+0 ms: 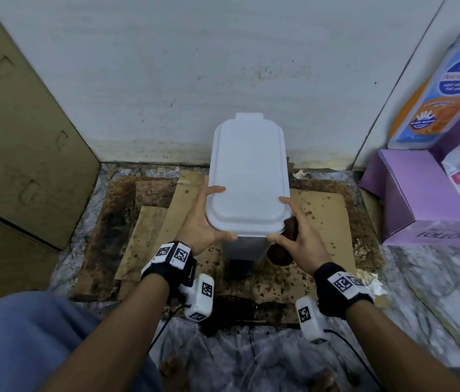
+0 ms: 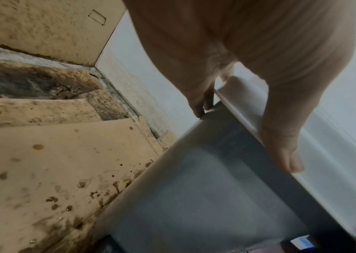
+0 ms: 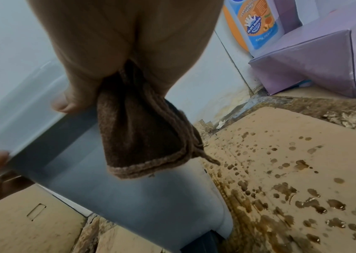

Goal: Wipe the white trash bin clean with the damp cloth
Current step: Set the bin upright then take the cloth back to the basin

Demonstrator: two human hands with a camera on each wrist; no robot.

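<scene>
The white trash bin (image 1: 248, 176) stands with its lid down on stained cardboard, close to the wall. My left hand (image 1: 224, 213) grips the lid's front left corner, fingers on top and thumb along the front edge. In the left wrist view the left thumb (image 2: 281, 145) lies over the lid rim above the bin (image 2: 205, 188). My right hand (image 1: 278, 219) grips the front right corner. A brown cloth (image 1: 282, 250) is bunched in its palm. In the right wrist view the cloth (image 3: 142, 137) hangs against the bin's side (image 3: 129, 196), with the right thumb (image 3: 68, 102) on the rim.
Wet, brown-spotted cardboard (image 1: 322, 222) covers the floor around the bin. A cardboard panel (image 1: 25, 137) leans at the left. A purple box (image 1: 421, 199) and a hand-wash bottle (image 1: 443, 89) stand at the right. The bin's black pedal (image 1: 241, 267) faces me. My knee (image 1: 25, 335) is at the lower left.
</scene>
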